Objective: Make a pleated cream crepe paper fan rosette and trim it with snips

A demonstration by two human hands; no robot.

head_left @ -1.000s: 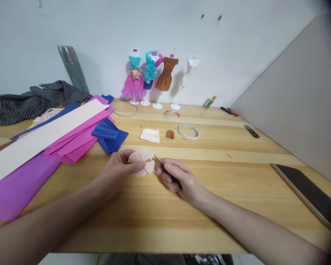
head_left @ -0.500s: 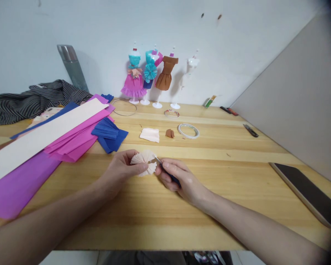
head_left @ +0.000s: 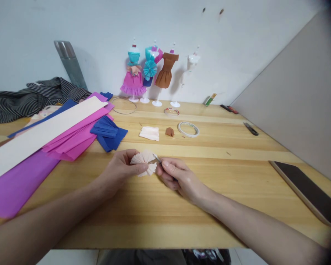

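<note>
Head view: two bare hands meet above the near middle of one pale wooden table (head_left: 223, 221). The left hand (head_left: 121, 165) pinches one round, pleated cream paper rosette (head_left: 140, 158), thumb over its face; a gap opens on the rosette's right side. The right hand (head_left: 182, 180) is closed around one pointed metal tool with a dark handle (head_left: 156, 158), its tip at that gap; whether it touches the paper I cannot tell.

Just beyond the rosette lie one cream paper rectangle (head_left: 149, 133), one small folded brown paper piece (head_left: 170, 131) and one white ring-shaped tape roll (head_left: 188, 135), left to right. Against the far wall stand four small white dress forms: one in turquoise and pink (head_left: 133, 82), one in turquoise, pink and blue (head_left: 150, 69), one in brown (head_left: 166, 73), and one without a dress (head_left: 192, 62).

On the left, one long cream paper strip (head_left: 49, 132) lies over pink paper sheets (head_left: 74, 145), with one pleated blue paper piece (head_left: 108, 134) beside them. On the right are one black cutter (head_left: 251, 129), farther off, and one dark flat rectangular device (head_left: 306, 191), nearer.
</note>
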